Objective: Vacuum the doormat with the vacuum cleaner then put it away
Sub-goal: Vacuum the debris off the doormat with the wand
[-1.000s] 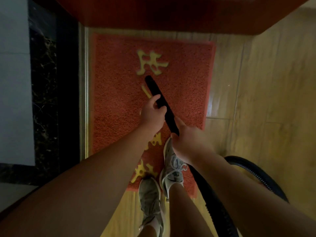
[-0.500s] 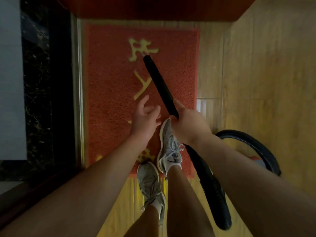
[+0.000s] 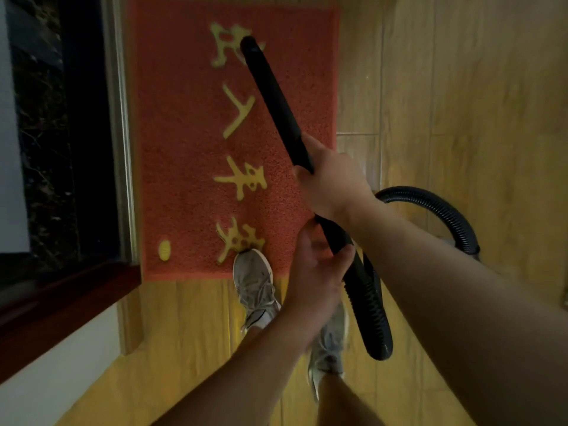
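Observation:
A red doormat (image 3: 184, 155) with yellow characters lies on the wooden floor, along the door threshold. A black vacuum wand (image 3: 270, 96) slants across it, its tip (image 3: 249, 44) on the mat's far end over the top character. My right hand (image 3: 333, 182) grips the wand at mid-length. My left hand (image 3: 316, 272) wraps around the wand lower down, where the ribbed hose (image 3: 373, 305) starts. The hose loops away behind my right arm at the right (image 3: 442, 210).
My two grey sneakers stand near the mat's near edge, the left one (image 3: 253, 284) with its toe on the mat. A metal threshold strip (image 3: 121, 133) and dark stone sill border the mat's left side. A dark wood frame (image 3: 61, 299) runs at lower left. Wooden floor (image 3: 461, 87) extends right.
My left hand let go of the upper wand, hung open, then moved down and took hold near the hose. The wand tip slid toward the mat's far end. My feet stepped back.

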